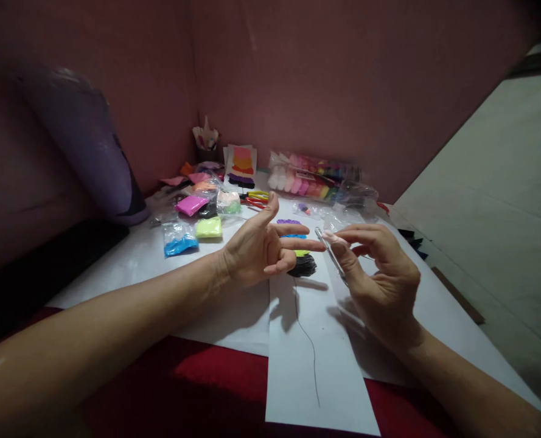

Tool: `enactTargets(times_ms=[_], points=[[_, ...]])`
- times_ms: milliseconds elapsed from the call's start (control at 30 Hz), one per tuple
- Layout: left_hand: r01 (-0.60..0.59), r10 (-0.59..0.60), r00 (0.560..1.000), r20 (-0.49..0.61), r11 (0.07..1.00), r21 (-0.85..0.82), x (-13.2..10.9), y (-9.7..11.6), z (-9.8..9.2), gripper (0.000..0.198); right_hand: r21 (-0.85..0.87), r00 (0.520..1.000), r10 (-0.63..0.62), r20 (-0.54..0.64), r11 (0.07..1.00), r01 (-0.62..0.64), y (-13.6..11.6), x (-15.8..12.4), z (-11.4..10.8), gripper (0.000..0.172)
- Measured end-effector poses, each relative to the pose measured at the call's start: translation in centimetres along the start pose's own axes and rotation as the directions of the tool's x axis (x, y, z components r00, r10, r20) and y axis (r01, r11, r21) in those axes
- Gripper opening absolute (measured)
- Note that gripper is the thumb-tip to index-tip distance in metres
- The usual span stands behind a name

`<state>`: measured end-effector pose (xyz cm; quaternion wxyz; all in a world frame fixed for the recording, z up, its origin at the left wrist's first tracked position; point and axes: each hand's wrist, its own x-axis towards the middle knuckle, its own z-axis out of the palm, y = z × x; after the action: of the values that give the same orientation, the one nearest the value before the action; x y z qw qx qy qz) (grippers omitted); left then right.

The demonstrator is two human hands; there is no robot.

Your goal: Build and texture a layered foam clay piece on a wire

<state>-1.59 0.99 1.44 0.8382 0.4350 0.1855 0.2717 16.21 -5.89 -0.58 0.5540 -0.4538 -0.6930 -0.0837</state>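
My left hand (pixel 265 246) is held palm up above the paper, thumb raised and fingers apart, with nothing in it. Its fingertips point at my right hand (pixel 380 274), which pinches a small pale pink soft lump (pixel 331 237). A slim silver metal tool (pixel 327 246), perhaps tweezers, is also in the right hand, slanting down under the thumb. Partly hidden behind the left fingers, a layered figure of purple, blue, yellow-green and black (pixel 303 266) lies on a white paper strip (pixel 316 365). A thin dark line runs down the strip from the figure.
Bagged clay in pink (pixel 191 205), yellow (pixel 209 227) and blue (pixel 181 244) lies at left. Pliers (pixel 256 198) rest behind my left hand. A colourful picture card (pixel 241 164), a pen cup (pixel 206 143) and a large clay pack (pixel 316 176) stand along the wall.
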Motion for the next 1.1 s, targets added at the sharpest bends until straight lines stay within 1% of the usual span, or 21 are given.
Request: enactTargets(times_ms=[33, 133, 167, 233, 300, 400, 433, 500, 567, 633, 700, 800, 867, 933, 1000, 1100], points=[[-0.001, 0.001, 1.000, 0.002, 1.000, -0.005, 0.0, 0.0, 0.0, 0.077, -0.006, 1.000, -0.008, 0.004, 1.000, 0.008, 0.0, 0.0, 0.0, 0.006], [0.005, -0.005, 1.000, -0.005, 1.000, -0.010, 0.0, 0.0, 0.0, 0.078, -0.032, 0.994, -0.041, 0.105, 0.999, 0.044, 0.2, -0.1, 0.0, 0.003], [0.006, -0.006, 1.000, -0.007, 1.000, -0.011, 0.0, 0.0, 0.0, 0.078, -0.031, 0.992, -0.042, 0.117, 0.998, 0.046, 0.2, -0.1, 0.0, 0.002], [0.004, -0.004, 1.000, -0.001, 1.000, -0.017, 0.0, -0.1, 0.0, 0.074, -0.017, 0.997, -0.026, 0.071, 0.999, 0.028, 0.2, -0.1, -0.1, 0.002], [-0.010, 0.010, 1.000, -0.013, 1.000, -0.018, 0.0, -0.2, 0.1, 0.063, 0.001, 1.000, -0.011, 0.000, 1.000, 0.011, 0.0, 0.0, -0.2, 0.003], [-0.066, 0.066, 0.992, -0.112, 0.998, 0.004, 0.1, -0.5, 0.3, 0.038, 0.033, 1.000, 0.019, -0.008, 0.999, -0.019, -0.3, 0.0, -0.3, 0.004], [-0.083, 0.084, 0.985, -0.148, 0.996, 0.015, 0.1, -0.6, 0.4, 0.034, 0.051, 0.999, 0.038, 0.002, 0.998, -0.038, -0.3, 0.0, -0.3, 0.004], [-0.093, 0.101, 0.973, -0.208, 0.995, 0.048, 0.3, -0.8, 0.5, 0.032, 0.079, 0.996, 0.084, 0.017, 0.993, -0.086, -0.3, -0.1, -0.2, 0.004], [-0.075, 0.095, 0.962, -0.256, 0.993, 0.086, 0.4, -1.0, 0.6, 0.024, 0.093, 0.993, 0.114, 0.029, 0.989, -0.116, -0.2, -0.1, -0.2, 0.005], [-0.059, 0.087, 0.955, -0.284, 0.993, 0.105, 0.5, -1.0, 0.7, 0.015, 0.098, 0.993, 0.114, 0.036, 0.988, -0.117, -0.2, -0.2, -0.2, 0.006], [-0.056, 0.084, 0.958, -0.276, 0.993, 0.106, 0.5, -1.0, 0.6, 0.011, 0.104, 0.993, 0.106, 0.050, 0.988, -0.110, -0.2, -0.2, -0.1, 0.006], [-0.055, 0.084, 0.971, -0.225, 0.990, 0.131, 0.5, -1.0, 0.5, 0.009, 0.122, 0.992, 0.103, 0.077, 0.986, -0.112, -0.3, -0.2, -0.1, 0.004], [-0.070, 0.104, 0.975, -0.198, 0.983, 0.169, 0.4, -1.1, 0.4, 0.008, 0.131, 0.992, 0.092, 0.089, 0.986, -0.103, -0.3, -0.3, -0.1, 0.004], [-0.090, 0.130, 0.972, -0.194, 0.975, 0.203, 0.3, -1.0, 0.5, 0.008, 0.128, 0.992, 0.074, 0.107, 0.988, -0.087, -0.2, -0.3, -0.1, 0.003], [-0.094, 0.139, 0.970, -0.199, 0.971, 0.221, 0.2, -1.0, 0.7, 0.009, 0.122, 0.989, 0.058, 0.139, 0.990, -0.075, -0.2, -0.3, 0.0, 0.003], [-0.115, 0.158, 0.971, -0.182, 0.967, 0.227, 0.2, -1.2, 0.9, 0.018, 0.116, 0.986, 0.045, 0.162, 0.991, -0.065, -0.3, -0.3, 0.1, 0.003]])
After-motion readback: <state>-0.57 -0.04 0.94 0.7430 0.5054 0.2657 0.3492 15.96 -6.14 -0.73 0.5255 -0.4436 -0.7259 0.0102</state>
